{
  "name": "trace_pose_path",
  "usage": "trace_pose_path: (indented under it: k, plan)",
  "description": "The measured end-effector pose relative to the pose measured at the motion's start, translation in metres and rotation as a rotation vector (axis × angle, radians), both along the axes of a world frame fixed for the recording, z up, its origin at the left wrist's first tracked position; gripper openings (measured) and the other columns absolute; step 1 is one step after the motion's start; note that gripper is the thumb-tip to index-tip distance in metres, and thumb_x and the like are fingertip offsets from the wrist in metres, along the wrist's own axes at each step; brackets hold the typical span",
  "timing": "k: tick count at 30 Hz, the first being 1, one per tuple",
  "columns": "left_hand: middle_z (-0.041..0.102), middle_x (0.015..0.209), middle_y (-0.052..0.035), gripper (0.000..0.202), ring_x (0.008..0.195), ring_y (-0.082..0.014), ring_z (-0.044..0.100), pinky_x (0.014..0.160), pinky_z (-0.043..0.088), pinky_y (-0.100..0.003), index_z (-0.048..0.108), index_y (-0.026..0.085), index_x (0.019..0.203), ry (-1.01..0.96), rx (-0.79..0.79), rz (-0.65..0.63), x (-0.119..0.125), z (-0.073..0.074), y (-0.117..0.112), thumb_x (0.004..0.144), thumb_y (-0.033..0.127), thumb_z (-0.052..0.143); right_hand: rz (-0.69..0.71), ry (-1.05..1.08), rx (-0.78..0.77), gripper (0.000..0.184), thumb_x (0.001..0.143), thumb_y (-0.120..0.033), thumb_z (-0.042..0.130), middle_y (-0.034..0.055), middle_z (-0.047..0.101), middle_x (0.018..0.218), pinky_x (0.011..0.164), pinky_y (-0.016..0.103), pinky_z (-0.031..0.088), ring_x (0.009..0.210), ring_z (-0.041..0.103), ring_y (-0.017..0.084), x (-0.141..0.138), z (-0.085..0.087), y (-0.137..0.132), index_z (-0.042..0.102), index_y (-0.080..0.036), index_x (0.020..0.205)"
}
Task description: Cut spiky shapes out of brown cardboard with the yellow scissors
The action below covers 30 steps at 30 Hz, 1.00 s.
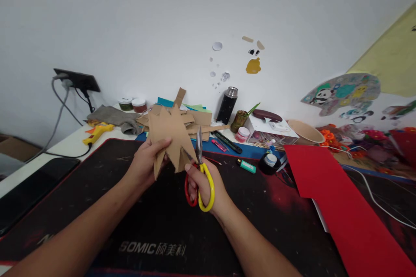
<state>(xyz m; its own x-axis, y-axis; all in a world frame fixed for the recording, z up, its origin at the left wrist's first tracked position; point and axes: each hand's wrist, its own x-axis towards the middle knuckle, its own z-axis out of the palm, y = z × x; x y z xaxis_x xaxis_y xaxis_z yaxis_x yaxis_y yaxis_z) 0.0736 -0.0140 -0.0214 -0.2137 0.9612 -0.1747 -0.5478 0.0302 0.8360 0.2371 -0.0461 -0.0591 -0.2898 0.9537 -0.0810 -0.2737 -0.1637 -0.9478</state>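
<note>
White wall (130, 30) backs a table (75, 136) bearing a dark mat (130, 220), above whose middle the left hand (147, 158), thumb and fingers closed, pinches the cardboard (171, 134) by its left side, while the right hand (208, 184) curls round the scissors (199, 147), held at the cardboard's right edge. Cutting seems the step in hand, and another cut would call for parted blades and a steady left grip. Brown and jagged, the cardboard has pointed strips at top and bottom.

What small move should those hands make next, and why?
Probably a gentle squeeze of the scissors: the right hand holds them with the blades seemingly at the edge of the cardboard, and the left hand grips its other side.
</note>
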Motion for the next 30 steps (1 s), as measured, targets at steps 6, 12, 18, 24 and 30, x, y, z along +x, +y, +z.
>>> trace_pose_path:
  k: [6, 12, 18, 24, 30]
  plan:
    - [0.075, 0.07, -0.0046, 0.04, 0.049, -0.0137, 0.061, 0.043, 0.048, -0.021, 0.073, 0.012, 0.092, 0.099, 0.062, -0.008, 0.001, 0.002, -0.002, 0.062, 0.025, 0.096, 0.003, -0.011, -0.003, 0.051, 0.082, -0.062, 0.085, -0.0132, 0.048, 0.048, 0.031, 0.019, 0.035, 0.03, 0.043, 0.009, 0.002, 0.0, 0.0, 0.051, -0.024, 0.086]
    - [0.077, 0.077, -0.0045, 0.042, 0.05, -0.0126, 0.062, 0.042, 0.046, -0.019, 0.071, 0.014, 0.096, 0.064, 0.036, -0.021, 0.001, 0.001, -0.001, 0.062, 0.021, 0.096, 0.041, 0.022, -0.006, 0.055, 0.081, -0.069, 0.085, -0.012, 0.05, 0.048, 0.031, 0.019, 0.034, 0.03, 0.041, 0.009, 0.001, -0.005, 0.0, 0.054, -0.024, 0.087]
    - [0.075, 0.071, -0.0059, 0.038, 0.055, -0.0164, 0.067, 0.049, 0.056, -0.024, 0.075, 0.011, 0.092, 0.071, 0.005, -0.119, 0.003, 0.003, -0.003, 0.063, 0.023, 0.096, 0.026, 0.038, 0.025, 0.058, 0.086, -0.074, 0.081, -0.0105, 0.05, 0.048, 0.031, 0.019, 0.035, 0.031, 0.043, 0.009, 0.003, -0.008, 0.0, 0.053, -0.023, 0.083]
    - [0.073, 0.068, -0.0041, 0.04, 0.048, -0.0136, 0.06, 0.042, 0.046, -0.022, 0.074, 0.014, 0.09, 0.13, -0.014, -0.018, 0.005, -0.002, -0.001, 0.064, 0.035, 0.096, 0.008, -0.001, 0.031, 0.057, 0.085, -0.073, 0.081, -0.0107, 0.049, 0.047, 0.032, 0.019, 0.036, 0.031, 0.044, 0.009, 0.005, -0.009, 0.002, 0.053, -0.023, 0.082]
    - [0.072, 0.066, -0.0044, 0.043, 0.047, -0.0142, 0.058, 0.041, 0.044, -0.024, 0.073, 0.013, 0.086, 0.155, -0.002, -0.001, 0.006, -0.002, 0.0, 0.06, 0.039, 0.096, 0.008, 0.006, 0.032, 0.06, 0.083, -0.074, 0.083, -0.0118, 0.047, 0.047, 0.031, 0.018, 0.034, 0.03, 0.042, 0.008, 0.004, -0.006, 0.001, 0.052, -0.023, 0.081]
